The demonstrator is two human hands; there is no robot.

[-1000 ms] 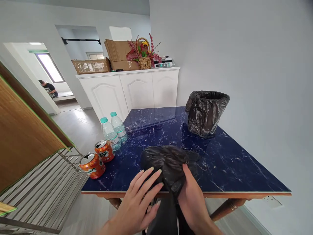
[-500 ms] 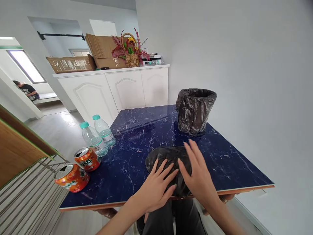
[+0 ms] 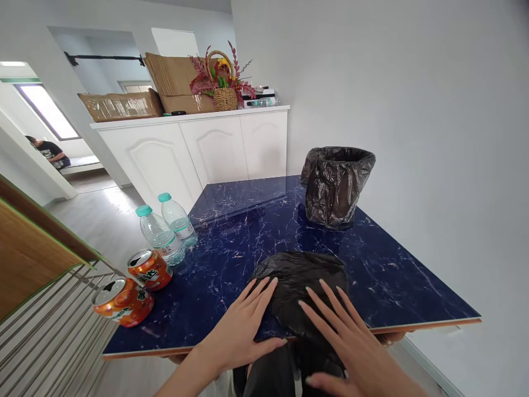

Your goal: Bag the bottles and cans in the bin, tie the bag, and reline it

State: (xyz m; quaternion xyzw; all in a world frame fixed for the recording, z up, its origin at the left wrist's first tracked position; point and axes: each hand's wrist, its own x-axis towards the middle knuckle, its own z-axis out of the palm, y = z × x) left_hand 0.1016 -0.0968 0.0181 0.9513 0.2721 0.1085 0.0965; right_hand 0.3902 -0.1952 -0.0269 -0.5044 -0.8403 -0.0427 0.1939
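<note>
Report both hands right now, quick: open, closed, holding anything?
Left hand: open, over the flat black plastic bag, gripping nothing.
Right hand: open, fingers spread over the same bag, gripping nothing.

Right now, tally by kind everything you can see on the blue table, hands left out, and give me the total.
Bottles: 2
Cans: 2
Black bags: 2, one flat, one upright
Visible total: 6
</note>
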